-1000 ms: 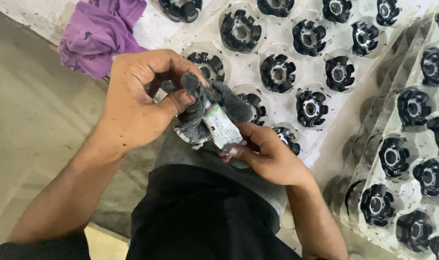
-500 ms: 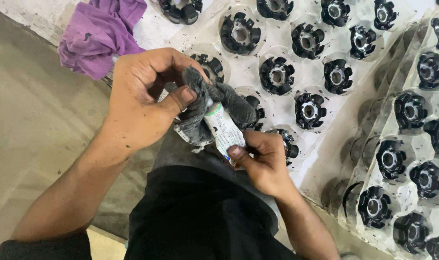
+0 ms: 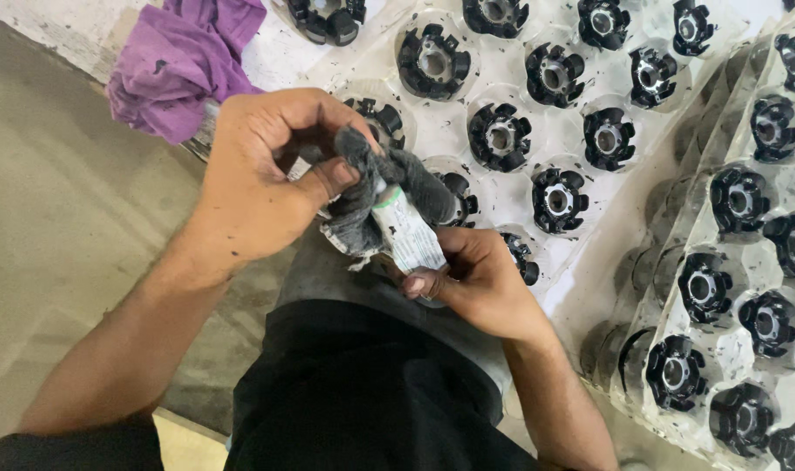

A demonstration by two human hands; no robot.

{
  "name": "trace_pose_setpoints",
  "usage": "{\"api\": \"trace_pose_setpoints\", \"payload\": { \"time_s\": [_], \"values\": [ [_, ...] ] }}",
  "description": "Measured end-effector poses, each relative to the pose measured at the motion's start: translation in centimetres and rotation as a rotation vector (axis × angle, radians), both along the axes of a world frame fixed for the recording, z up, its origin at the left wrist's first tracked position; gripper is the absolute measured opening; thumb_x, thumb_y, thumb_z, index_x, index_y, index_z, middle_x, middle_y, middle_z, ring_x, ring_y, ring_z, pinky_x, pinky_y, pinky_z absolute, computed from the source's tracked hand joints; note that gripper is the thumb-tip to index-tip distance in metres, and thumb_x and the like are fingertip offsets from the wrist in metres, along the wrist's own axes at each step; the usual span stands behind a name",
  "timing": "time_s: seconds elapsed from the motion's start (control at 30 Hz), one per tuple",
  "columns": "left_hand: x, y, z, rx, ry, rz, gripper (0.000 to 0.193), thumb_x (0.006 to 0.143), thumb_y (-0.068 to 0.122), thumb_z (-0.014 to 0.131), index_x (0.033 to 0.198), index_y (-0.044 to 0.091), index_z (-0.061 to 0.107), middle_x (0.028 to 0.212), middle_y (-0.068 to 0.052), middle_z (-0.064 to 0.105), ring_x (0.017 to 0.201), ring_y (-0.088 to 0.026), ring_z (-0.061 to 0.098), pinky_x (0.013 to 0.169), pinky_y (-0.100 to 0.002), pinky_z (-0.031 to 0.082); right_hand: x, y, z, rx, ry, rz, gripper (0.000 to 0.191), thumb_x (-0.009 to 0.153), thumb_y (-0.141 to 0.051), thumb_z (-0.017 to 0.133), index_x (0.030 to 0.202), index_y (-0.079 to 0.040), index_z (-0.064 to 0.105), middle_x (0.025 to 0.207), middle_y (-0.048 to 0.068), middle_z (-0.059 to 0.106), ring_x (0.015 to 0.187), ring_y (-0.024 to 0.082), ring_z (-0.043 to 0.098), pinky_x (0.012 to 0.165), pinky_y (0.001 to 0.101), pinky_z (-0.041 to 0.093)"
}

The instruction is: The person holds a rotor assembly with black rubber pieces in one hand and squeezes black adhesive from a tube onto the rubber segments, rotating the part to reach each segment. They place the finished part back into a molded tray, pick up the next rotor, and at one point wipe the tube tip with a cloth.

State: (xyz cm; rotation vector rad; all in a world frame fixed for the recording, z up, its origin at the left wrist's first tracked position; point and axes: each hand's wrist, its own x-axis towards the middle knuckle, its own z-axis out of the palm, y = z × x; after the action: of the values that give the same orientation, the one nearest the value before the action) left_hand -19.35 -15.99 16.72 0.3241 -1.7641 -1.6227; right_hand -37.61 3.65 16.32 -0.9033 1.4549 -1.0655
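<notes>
Beyond both hands lay a white moulded tray (image 3: 467,96) of black toothed parts (image 3: 432,61), its near edge running just past the knuckles; a second tray (image 3: 768,262) stood to the right of the right hand. Open concrete floor (image 3: 48,235) spread left of the left hand (image 3: 258,187) — a purple rag (image 3: 179,61) above it. That hand was closed on a grey cloth (image 3: 363,196), thumb pressing it. The right hand (image 3: 480,283), fingers curled, pinched a small white tube (image 3: 406,231) wrapped in the cloth — between the two hands.
</notes>
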Motion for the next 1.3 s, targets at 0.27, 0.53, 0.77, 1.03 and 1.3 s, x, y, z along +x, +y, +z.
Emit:
{"api": "trace_pose_setpoints", "payload": {
  "time_s": [0.27, 0.53, 0.77, 1.03, 1.3],
  "values": [
    [-0.4, 0.6, -0.1, -0.032, -0.001, 0.003, 0.025, 0.089, -0.017, 0.067, 0.107, 0.000, 0.071, 0.098, -0.001, 0.072, 0.091, -0.007, 0.067, 0.087, -0.024, 0.056, 0.9, 1.2, -2.1, -0.073, -0.034, -0.080, 0.017, 0.102, -0.010, 0.066, 0.093, 0.003, 0.069, 0.079, 0.003, 0.070, 0.068, 0.009, 0.066, 0.065, 0.0262, 0.059],
    [-0.4, 0.2, 0.2, 0.018, 0.008, -0.052, 0.023, 0.089, -0.017, 0.067, 0.105, 0.000, 0.070, 0.100, -0.003, 0.073, 0.096, -0.007, 0.068, 0.090, -0.024, 0.057, 1.1, 0.7, -0.4, 0.023, -0.009, 0.062, 0.027, 0.109, -0.019, 0.058, 0.105, 0.002, 0.074, 0.084, 0.003, 0.071, 0.078, 0.008, 0.063, 0.072, 0.0241, 0.054],
    [0.0, 0.1, 1.3, -0.091, 0.000, -0.051, 0.025, 0.084, -0.017, 0.071, 0.103, 0.000, 0.070, 0.098, -0.003, 0.073, 0.094, -0.007, 0.070, 0.088, -0.024, 0.057, -0.6, 0.4, 2.1, 0.073, -0.007, 0.264, 0.036, 0.098, -0.007, 0.067, 0.133, 0.000, 0.063, 0.105, 0.005, 0.074, 0.093, 0.010, 0.067, 0.082, 0.0266, 0.057],
    [-1.2, -0.8, 0.9, 0.142, -0.063, -0.105, 0.022, 0.089, -0.014, 0.067, 0.103, 0.002, 0.072, 0.093, 0.001, 0.071, 0.087, -0.005, 0.066, 0.079, -0.022, 0.054, -0.8, 3.0, 2.8, -0.071, 0.070, 0.098, 0.072, 0.081, 0.007, 0.075, 0.146, 0.002, 0.044, 0.123, 0.007, 0.066, 0.100, 0.014, 0.066, 0.089, 0.0298, 0.056],
    [-2.4, -1.0, -0.1, 0.335, 0.080, -0.236, 0.017, 0.096, -0.010, 0.064, 0.109, 0.000, 0.070, 0.099, 0.000, 0.071, 0.094, -0.007, 0.067, 0.088, -0.023, 0.055, 1.0, 4.5, 1.1, -0.293, -0.127, -0.108, 0.058, 0.083, 0.003, 0.084, 0.125, 0.001, 0.044, 0.109, 0.018, 0.074, 0.099, 0.023, 0.074, 0.091, 0.0347, 0.060]
  ]
}}
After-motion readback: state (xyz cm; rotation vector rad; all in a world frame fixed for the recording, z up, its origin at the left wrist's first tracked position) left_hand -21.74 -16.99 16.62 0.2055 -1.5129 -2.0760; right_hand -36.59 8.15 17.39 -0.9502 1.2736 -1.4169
